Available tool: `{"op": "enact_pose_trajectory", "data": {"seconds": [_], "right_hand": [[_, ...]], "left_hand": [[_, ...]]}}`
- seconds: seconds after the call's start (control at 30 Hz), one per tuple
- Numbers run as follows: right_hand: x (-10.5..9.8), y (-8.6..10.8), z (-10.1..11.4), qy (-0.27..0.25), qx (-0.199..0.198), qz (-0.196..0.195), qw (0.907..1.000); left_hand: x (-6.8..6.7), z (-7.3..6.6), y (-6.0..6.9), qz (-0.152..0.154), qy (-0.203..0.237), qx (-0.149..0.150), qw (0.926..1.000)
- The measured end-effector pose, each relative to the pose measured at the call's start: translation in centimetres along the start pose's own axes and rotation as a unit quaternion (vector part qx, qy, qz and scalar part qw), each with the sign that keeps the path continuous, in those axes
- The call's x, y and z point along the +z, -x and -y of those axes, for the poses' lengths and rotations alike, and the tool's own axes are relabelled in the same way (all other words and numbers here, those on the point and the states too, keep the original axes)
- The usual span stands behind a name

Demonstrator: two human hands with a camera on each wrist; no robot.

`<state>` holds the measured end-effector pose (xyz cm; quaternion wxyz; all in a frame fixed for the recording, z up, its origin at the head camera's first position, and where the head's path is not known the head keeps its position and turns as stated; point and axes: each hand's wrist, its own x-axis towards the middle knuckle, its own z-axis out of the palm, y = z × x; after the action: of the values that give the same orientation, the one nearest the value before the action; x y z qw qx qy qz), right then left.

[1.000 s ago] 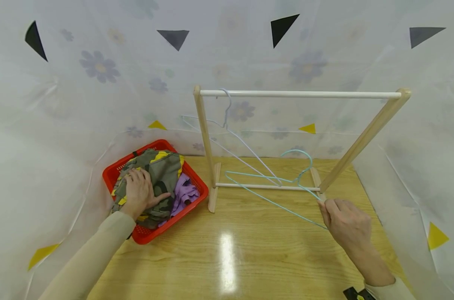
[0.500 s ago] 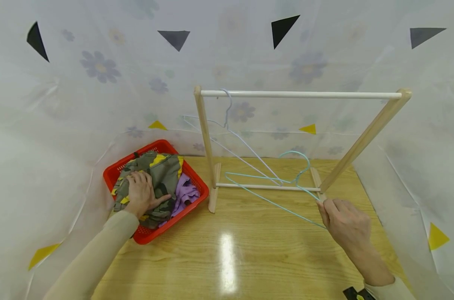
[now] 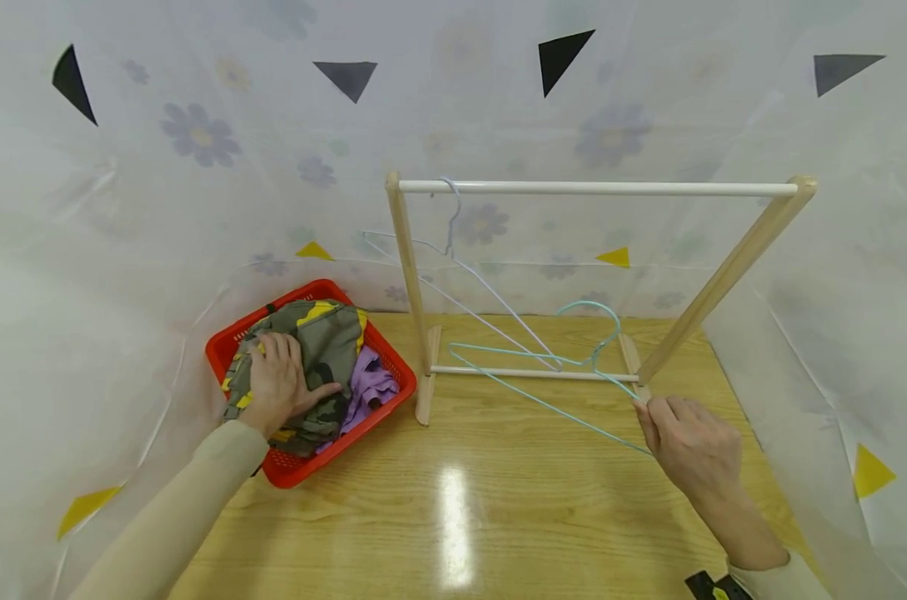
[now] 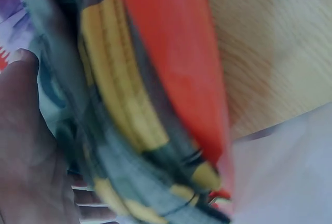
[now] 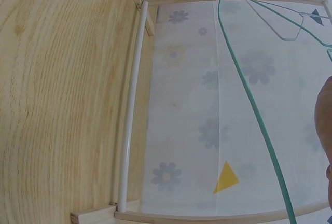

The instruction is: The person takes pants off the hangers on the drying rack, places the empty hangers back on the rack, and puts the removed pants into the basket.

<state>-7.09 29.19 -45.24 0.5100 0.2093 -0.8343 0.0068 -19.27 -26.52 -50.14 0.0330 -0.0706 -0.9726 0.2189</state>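
My left hand point(image 3: 277, 383) lies on a camouflage garment point(image 3: 333, 337) with yellow patches, thumb spread away from the fingers. The garment is bunched in a red basket point(image 3: 378, 421), above a purple cloth point(image 3: 371, 383). Close up in the left wrist view, the camouflage fabric point(image 4: 124, 79) runs past the thumb along the basket wall point(image 4: 181, 63). At the right, my right hand point(image 3: 694, 446) grips one end of a mint-green clothes hanger point(image 3: 551, 408), holding it in front of the rack. Its hook points up and back. Only part of this hand shows in the right wrist view.
A small garment rack point(image 3: 596, 189) with wooden posts and white rods stands behind the hands. From its top rod, near the left post, hangs a lilac hanger point(image 3: 491, 292). Pale flowered sheeting point(image 3: 461, 100) encloses the wooden tabletop point(image 3: 528, 517) at the back and sides.
My left hand has shifted only slightly on the camouflage garment. The right hand keeps its grip on the mint-green hanger, almost still.
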Motion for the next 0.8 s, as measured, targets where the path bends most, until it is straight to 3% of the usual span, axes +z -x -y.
{"op": "enact_pose_trajectory", "data": {"seconds": [0.1, 0.2, 0.33, 0.47, 0.8], "right_hand": [[0.0, 0.0, -0.1, 0.001, 0.001, 0.0, 1.0], [0.1, 0.1, -0.2, 0.002, 0.001, 0.003, 1.0], [0.1, 0.2, -0.2, 0.003, 0.001, 0.007, 1.0], [0.1, 0.1, -0.1, 0.0, -0.001, 0.006, 1.0], [0.0, 0.1, 0.0, -0.003, 0.002, 0.006, 1.0]], "left_hand": [[-0.8, 0.4, -0.1, -0.027, -0.001, 0.005, 0.9996], [-1.5, 0.6, -0.3, -0.025, 0.02, 0.016, 0.9994], [-2.0, 0.4, -0.5, 0.005, 0.071, 0.049, 0.9962], [-1.6, 0.2, -0.8, 0.026, 0.105, 0.076, 0.9912], [-0.2, 0.1, -1.9, 0.071, 0.101, 0.118, 0.9853]]}}
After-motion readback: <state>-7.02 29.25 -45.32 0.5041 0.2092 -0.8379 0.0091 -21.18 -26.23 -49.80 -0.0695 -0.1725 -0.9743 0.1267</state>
